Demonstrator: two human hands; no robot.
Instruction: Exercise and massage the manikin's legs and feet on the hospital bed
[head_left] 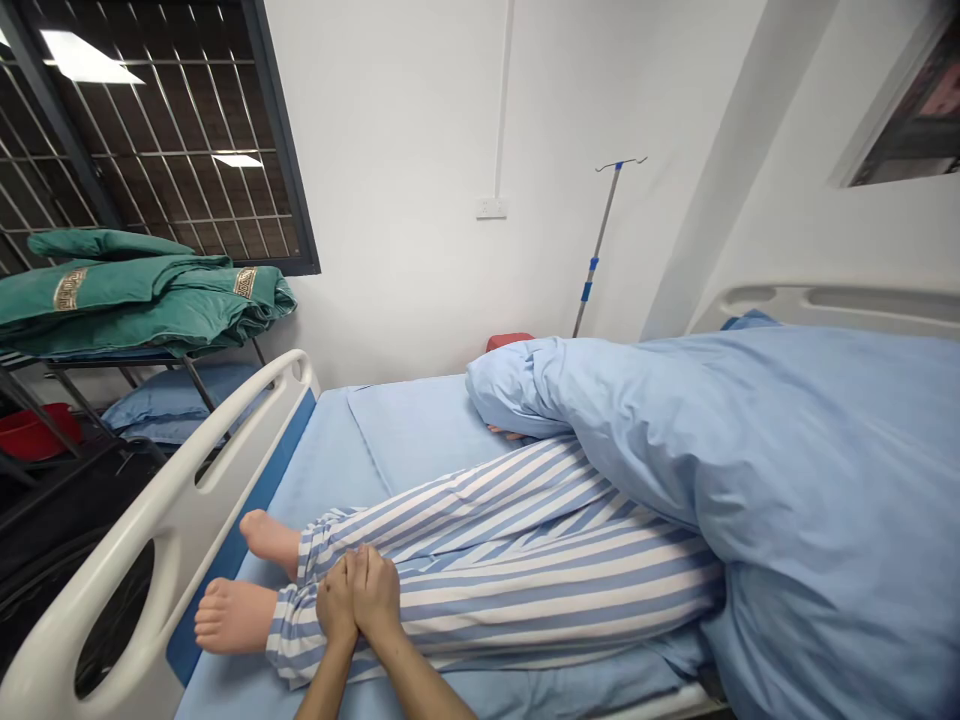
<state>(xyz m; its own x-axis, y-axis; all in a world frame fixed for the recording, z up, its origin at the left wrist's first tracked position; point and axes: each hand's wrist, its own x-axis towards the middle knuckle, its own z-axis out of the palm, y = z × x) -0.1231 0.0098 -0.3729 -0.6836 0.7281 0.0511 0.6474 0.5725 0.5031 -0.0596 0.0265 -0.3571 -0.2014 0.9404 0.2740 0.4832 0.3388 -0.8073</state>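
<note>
White walls (405, 150) enclose the room in the head view; a barred window (172, 110) is set at the upper left, and a wall socket (492, 208) sits mid-wall. On the far side of the bed an IV pole (600, 240) with blue collars stands slightly tilted in view, and part of a red object (508, 341) shows above the mattress edge. Folded green bedding (142, 290) lies on a metal frame at the left, with blue bedding (184, 400) and a red basin (37, 432) lower down.

The hospital bed has a white and blue footboard (142, 530) at the left, a pale headboard (862, 297) at the right and a light blue sheet (405, 430). A figure lies along it in blue-and-white striped trousers (540, 600); the near foot (236, 615) and far foot (271, 543) are bare, toes toward the footboard. A blue quilt (787, 450) covers the figure from the thighs upward.

The person's left hand (337, 600) and right hand (376, 590) rest side by side, touching, on the near trouser leg just above the cuff. Their fingers lie together, pointing away from the wearer, with the tips bent downward. Whether they pinch the fabric or merely press on the leg cannot be determined, as the palms are hidden.
</note>
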